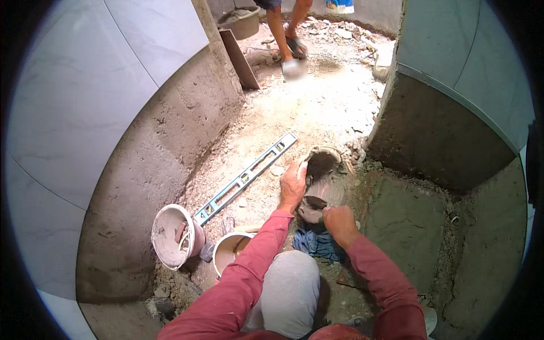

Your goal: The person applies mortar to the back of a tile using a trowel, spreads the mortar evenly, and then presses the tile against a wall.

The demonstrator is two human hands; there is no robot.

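My left hand point(292, 186) grips the rim of a bucket point(328, 150) that is tipped on its side, its mouth toward me. Dark wet mortar coats the inside of the bucket. Closer to me, my right hand point(340, 224) is closed round the handle of a trowel point(313, 202); the handle itself is hidden in the fist. Grey mortar clings about the blade, just below the bucket's mouth. A crumpled blue cloth point(317, 245) lies beneath my right wrist.
A blue spirit level point(246, 177) lies aslant on the rubble floor. Left of my arm stand two pale buckets point(171, 237), point(231, 249). Wet mortar point(405, 221) covers the floor at right. Partly tiled walls flank me. Beyond the opening stands another person point(286, 34) near a tub point(241, 24).
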